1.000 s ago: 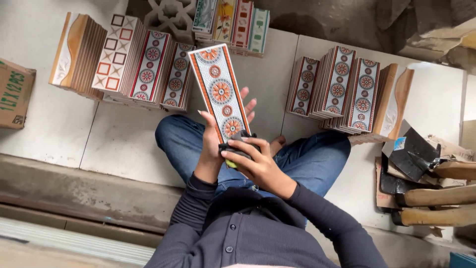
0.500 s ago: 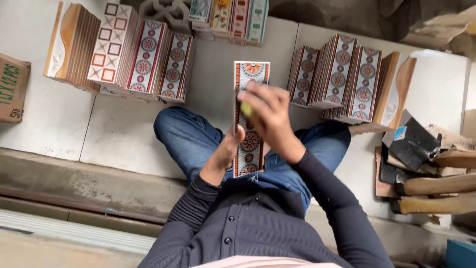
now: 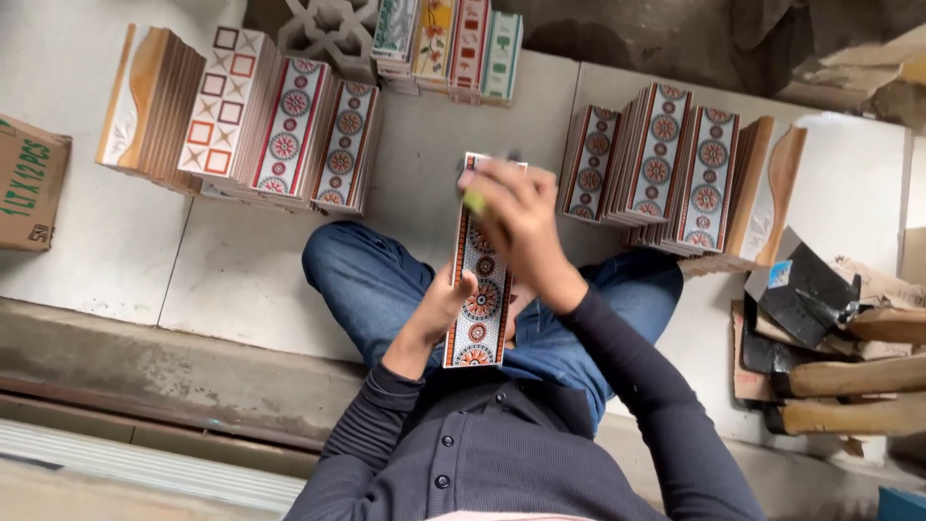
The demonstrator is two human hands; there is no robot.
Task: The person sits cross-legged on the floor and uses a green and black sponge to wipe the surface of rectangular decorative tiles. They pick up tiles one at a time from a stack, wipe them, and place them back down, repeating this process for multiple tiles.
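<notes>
Hands: left [image 3: 446, 299] grips tile [image 3: 479, 299] edge; right [image 3: 516, 217] presses sponge [image 3: 475, 201] atop.

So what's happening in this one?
A person sits cross-legged on a pale tiled floor and holds a long patterned tile over their lap. The left hand grips the tile's left edge, while the right hand presses a dark and yellow-green pad, mostly hidden by the fingers and blurred, against the tile's far end. Stacks of similar decorated tiles stand on edge to the left and right, and wooden-handled trowels lie at the right.
</notes>
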